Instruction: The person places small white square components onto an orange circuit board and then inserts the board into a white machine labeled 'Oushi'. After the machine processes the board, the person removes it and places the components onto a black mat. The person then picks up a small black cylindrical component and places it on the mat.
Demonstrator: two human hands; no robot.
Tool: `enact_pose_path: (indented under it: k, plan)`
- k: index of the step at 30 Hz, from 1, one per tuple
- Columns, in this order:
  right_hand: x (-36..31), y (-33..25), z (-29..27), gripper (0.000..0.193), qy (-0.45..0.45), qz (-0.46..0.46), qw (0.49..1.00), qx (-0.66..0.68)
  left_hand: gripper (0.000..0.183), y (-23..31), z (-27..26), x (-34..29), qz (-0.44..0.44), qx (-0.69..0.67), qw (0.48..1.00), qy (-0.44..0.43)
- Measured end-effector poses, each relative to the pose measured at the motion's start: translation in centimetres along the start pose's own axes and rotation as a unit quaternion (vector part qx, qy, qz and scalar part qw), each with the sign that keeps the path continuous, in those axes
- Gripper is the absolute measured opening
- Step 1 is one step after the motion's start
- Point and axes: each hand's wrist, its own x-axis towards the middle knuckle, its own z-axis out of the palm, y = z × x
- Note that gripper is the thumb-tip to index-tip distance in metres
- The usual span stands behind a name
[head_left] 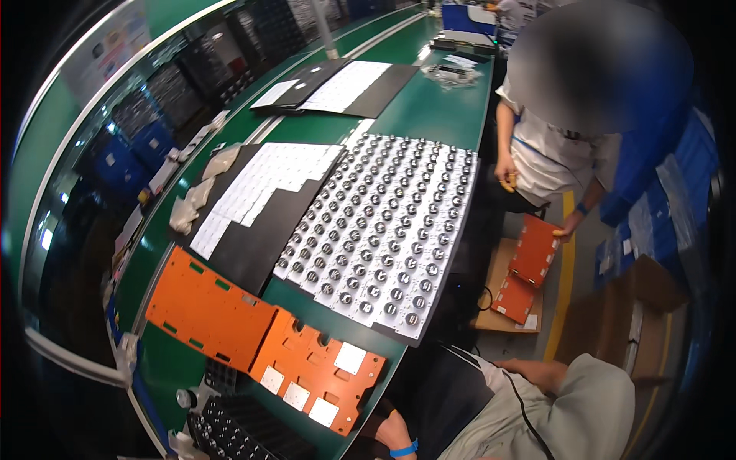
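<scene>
My left hand is low in the view, beside the table edge, with a blue band at its wrist. Its fingers are in shadow, so I cannot see whether it holds anything. My right hand lies by the dark trousers, its fingers hidden. Nearest my left hand is an orange fixture plate with cut-outs and several white square plates on it. A second orange plate adjoins it. Beyond them lies a white panel sheet covered with rows of round dark components.
Another person stands at the right, one hand on an orange plate above a cardboard box. White sheets on black boards lie farther along the green table. A black rack stands at the near left.
</scene>
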Motion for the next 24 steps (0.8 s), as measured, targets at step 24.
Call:
enact_pose_path:
  k: [24]
  plan:
    - [-4.0, 1.1, 5.2, 0.042, 0.067, 0.031, 0.99, 0.118, 0.08, 15.5, -5.9, 1.4, -0.009, 0.023, 0.879, -0.477]
